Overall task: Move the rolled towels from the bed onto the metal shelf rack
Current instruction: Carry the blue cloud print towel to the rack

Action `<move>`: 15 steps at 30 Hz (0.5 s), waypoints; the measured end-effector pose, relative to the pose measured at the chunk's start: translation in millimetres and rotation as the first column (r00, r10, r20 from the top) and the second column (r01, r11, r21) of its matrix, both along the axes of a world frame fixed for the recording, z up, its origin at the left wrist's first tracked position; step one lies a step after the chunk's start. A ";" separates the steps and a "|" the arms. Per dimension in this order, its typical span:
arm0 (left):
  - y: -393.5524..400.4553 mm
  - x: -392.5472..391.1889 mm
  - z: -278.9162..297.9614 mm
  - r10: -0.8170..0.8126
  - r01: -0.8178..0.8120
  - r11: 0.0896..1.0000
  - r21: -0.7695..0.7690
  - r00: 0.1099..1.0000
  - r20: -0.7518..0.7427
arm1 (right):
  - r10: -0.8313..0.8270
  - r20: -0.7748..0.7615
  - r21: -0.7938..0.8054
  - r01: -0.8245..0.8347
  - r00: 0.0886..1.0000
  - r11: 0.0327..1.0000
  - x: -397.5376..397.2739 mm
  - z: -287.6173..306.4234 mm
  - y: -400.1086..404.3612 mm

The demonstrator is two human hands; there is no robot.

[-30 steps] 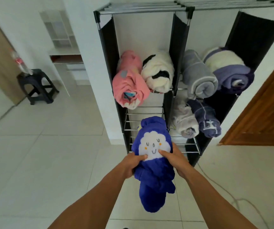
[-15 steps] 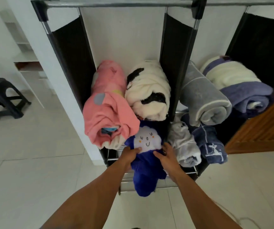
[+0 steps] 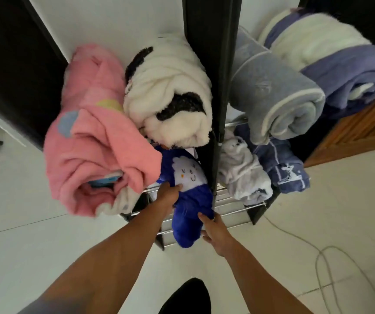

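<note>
no readable text, labels or numbers

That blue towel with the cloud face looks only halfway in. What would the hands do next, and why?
Probably push the blue towel deeper onto the lower wire shelf. Its near end hangs past the shelf's front edge, while the left hand and right hand hold it.
</note>
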State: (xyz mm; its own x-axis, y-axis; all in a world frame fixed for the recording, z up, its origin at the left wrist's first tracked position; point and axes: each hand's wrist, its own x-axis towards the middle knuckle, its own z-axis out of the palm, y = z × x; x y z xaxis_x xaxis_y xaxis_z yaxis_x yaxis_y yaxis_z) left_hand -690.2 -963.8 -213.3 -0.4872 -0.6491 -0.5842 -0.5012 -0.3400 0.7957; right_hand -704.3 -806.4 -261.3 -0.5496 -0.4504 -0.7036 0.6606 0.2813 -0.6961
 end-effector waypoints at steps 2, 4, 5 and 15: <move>-0.5 -9.0 5.9 -0.008 0.006 0.999 -0.041 0.999 -0.050 | -0.058 0.018 -0.041 0.058 0.998 0.997 -1.0 5.0 -9.0; -2.3 -17.1 14.4 0.001 -0.009 0.997 -0.080 0.996 -0.092 | -0.106 -0.013 -0.063 0.105 0.994 0.993 -5.9 7.6 -17.2; -4.3 -20.5 17.7 0.006 -0.016 0.995 -0.094 0.994 -0.106 | -0.117 -0.048 -0.065 0.114 0.992 0.991 -8.6 10.0 -21.4; -7.4 -7.1 -7.5 0.022 -0.028 0.997 0.071 0.996 0.089 | -0.105 -0.112 0.078 0.114 0.988 0.990 -13.0 -6.1 -20.8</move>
State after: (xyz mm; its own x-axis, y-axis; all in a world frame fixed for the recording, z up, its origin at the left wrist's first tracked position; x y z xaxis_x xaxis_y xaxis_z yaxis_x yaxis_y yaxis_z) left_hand -697.3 -971.2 -220.8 -0.4159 -0.6152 -0.6697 -0.5590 -0.4079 0.7219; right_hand -717.2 -827.3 -267.5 -0.6669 -0.3256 -0.6703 0.6131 0.2717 -0.7419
